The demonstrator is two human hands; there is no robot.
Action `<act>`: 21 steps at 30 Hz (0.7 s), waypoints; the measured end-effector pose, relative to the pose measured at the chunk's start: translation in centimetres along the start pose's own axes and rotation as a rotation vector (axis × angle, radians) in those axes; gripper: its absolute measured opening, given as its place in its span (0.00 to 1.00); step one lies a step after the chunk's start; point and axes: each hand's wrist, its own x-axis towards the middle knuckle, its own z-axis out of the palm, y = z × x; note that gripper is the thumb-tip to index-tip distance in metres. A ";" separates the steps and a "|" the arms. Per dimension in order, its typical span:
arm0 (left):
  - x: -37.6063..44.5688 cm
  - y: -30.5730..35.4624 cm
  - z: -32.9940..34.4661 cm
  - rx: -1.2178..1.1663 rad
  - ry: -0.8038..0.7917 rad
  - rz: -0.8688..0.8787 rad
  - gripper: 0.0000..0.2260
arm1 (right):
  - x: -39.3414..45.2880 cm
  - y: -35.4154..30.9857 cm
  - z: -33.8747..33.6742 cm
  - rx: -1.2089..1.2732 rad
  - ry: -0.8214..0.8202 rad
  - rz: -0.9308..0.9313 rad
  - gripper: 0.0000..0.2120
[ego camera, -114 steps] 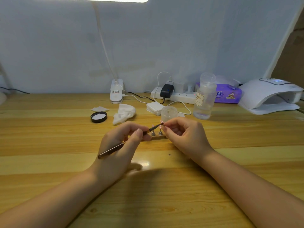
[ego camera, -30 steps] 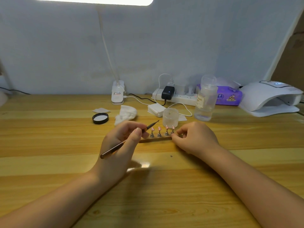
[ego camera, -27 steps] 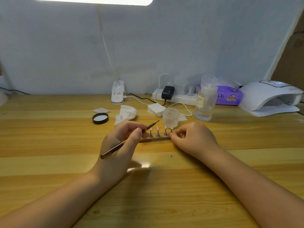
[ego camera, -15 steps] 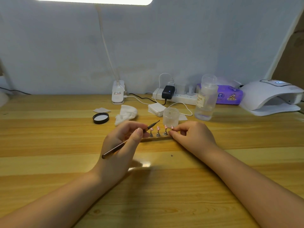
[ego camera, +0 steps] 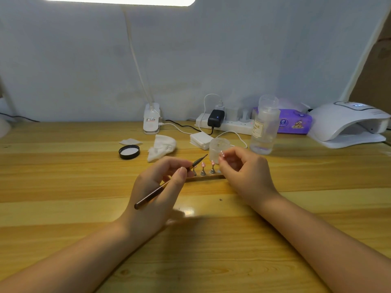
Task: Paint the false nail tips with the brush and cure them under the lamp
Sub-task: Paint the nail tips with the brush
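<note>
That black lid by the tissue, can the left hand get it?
Probably yes: the black lid lies in the open with bare table before it, but the left hand grips the brush, so its fingers aren't free.

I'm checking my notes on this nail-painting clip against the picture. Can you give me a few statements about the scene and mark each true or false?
1. The left hand holds the thin dark-handled brush. True.
2. The right hand lies flat and holds nothing. False: its fingertips pinch a small pink false nail tip on its stand, lifted above the wooden strip.
3. The round black jar lid lies left of the crumpled white tissue. True.
4. The white dome-shaped curing lamp stands at the table's far left. False: it stands far right.
5. The small frosted jar is capped. False: it is open.
</note>
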 end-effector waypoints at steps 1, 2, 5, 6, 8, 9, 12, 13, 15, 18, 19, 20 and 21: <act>0.0 -0.1 0.0 0.013 0.001 0.002 0.10 | -0.1 -0.1 0.1 0.069 0.002 0.032 0.03; 0.0 -0.2 0.0 0.026 0.001 0.003 0.10 | -0.1 -0.1 0.2 0.119 -0.002 0.052 0.04; 0.0 -0.4 0.1 0.062 -0.014 0.010 0.10 | -0.3 -0.3 0.3 0.175 -0.027 0.052 0.06; 0.0 -0.5 0.1 0.071 -0.021 0.022 0.10 | -0.3 -0.4 0.3 0.184 -0.030 0.044 0.06; 0.0 -0.5 0.1 0.084 -0.039 0.055 0.10 | -0.4 -0.5 0.4 0.184 -0.036 0.027 0.06; 0.0 -0.5 0.1 0.089 -0.051 0.069 0.10 | -0.4 -0.5 0.4 0.182 -0.039 0.024 0.06; 0.0 -0.5 0.1 0.122 -0.075 0.097 0.10 | -0.5 -0.5 0.3 0.190 -0.043 0.036 0.06; 0.0 -0.5 0.1 0.124 -0.075 0.096 0.10 | -0.5 -0.5 0.3 0.189 -0.040 0.037 0.06; -0.1 -0.5 0.2 0.108 -0.058 0.086 0.09 | -0.5 -0.5 0.4 0.186 -0.034 0.038 0.06; -0.2 -0.5 0.2 0.070 -0.024 0.100 0.08 | -0.5 -0.4 0.4 0.199 -0.033 0.045 0.06; -0.2 -0.4 0.2 0.061 -0.016 0.108 0.08 | -0.5 -0.4 0.4 0.200 -0.033 0.043 0.06; -0.2 -0.5 0.1 0.064 -0.005 0.109 0.08 | -0.4 -0.4 0.3 0.197 -0.034 0.040 0.06; -0.2 -0.5 0.1 0.068 0.005 0.100 0.08 | -0.4 -0.4 0.3 0.192 -0.035 0.035 0.06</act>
